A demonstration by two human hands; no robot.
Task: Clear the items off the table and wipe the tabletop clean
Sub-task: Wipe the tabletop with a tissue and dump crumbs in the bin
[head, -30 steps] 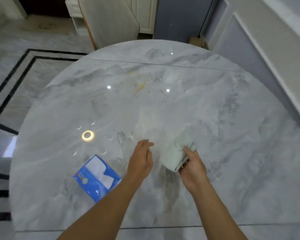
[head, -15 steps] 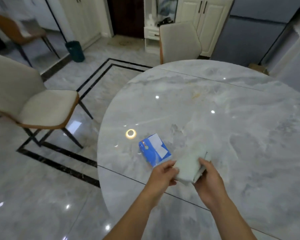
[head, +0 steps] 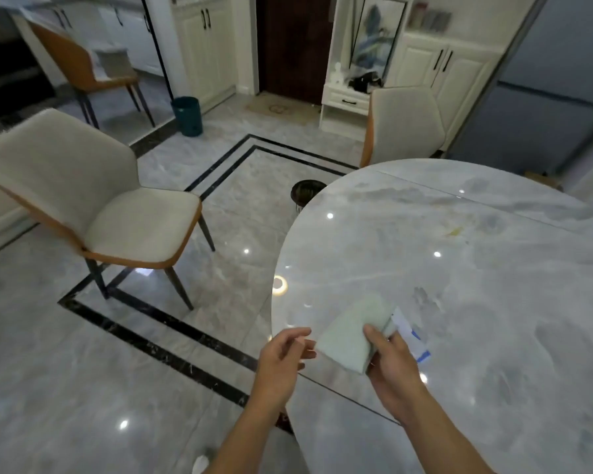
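Observation:
My right hand (head: 389,362) grips a folded pale green cloth (head: 351,333) above the left edge of the round marble table (head: 476,302). My left hand (head: 281,355) hovers just left of the cloth with relaxed fingers, holding nothing. A blue and white packet (head: 412,335) lies on the table, mostly hidden behind the cloth and my right hand. Yellowish crumbs (head: 455,231) mark the tabletop further back.
A beige chair (head: 93,203) stands to the left on the glossy floor. Another chair (head: 404,124) is tucked at the table's far side. A dark bin (head: 305,193) sits by the table edge and a teal bin (head: 187,116) stands further back. Cabinets line the far wall.
The view has swung left, off the table towards the floor and chairs. My left hand has let go of the cloth and sits apart from it. The cloth now covers most of the blue packet.

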